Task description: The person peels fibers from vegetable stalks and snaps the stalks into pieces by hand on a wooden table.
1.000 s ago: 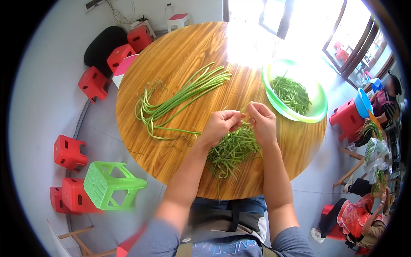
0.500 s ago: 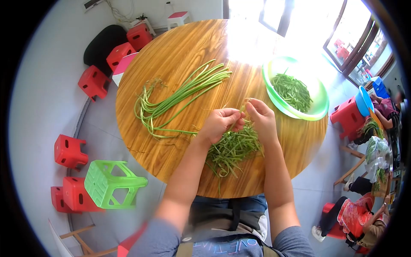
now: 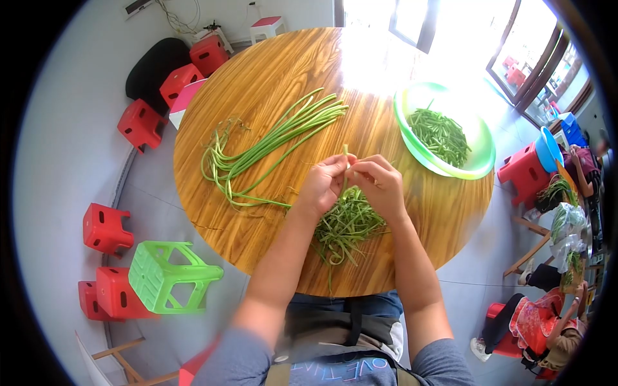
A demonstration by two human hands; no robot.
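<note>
Over the wooden table, my left hand (image 3: 325, 184) is closed around a green garlic scape (image 3: 346, 152), whose pale end sticks up above the fingers. My right hand (image 3: 378, 185) pinches at the same scape just beside the left fingertips; the exact contact is hidden. Directly beneath both hands lies a loose pile of thin green trimmings (image 3: 351, 226). Left of them, a bundle of long garlic scapes (image 3: 277, 145) rests on the table, its thin curled ends to the left. A green bowl (image 3: 479, 168) at the right contains short cut green pieces (image 3: 440, 137).
The round wooden table (image 3: 225, 212) fills the middle. A green stool (image 3: 151, 276) and several red stools (image 3: 106, 230) stand at the left. On the right, a seated person (image 3: 537, 321) is near a bench with greens and plastic bags (image 3: 568, 222).
Both hands have shifted slightly left, the right one moving down and turning inward. The held scape now points upright between the fingers. The bundle and bowl stay in place.
</note>
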